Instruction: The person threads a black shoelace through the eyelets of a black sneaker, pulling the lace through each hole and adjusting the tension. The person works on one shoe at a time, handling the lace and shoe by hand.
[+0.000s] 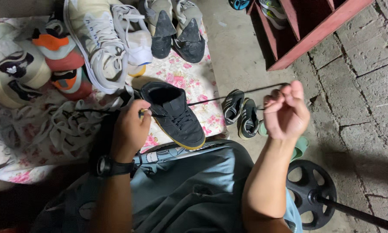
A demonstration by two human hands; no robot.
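While the black sneaker [174,114] lies on the floral cloth [194,80] with its toe toward the person's lap and its collar pointing away, the left hand [130,129] sits right at its eyelets, fingers curled closed against the shoe's side. From there the black lace [232,92] runs taut to the right, where the right hand [286,112], well apart from the sneaker, pinches it in closed fingertips beside a pair of small striped shoes [241,114].
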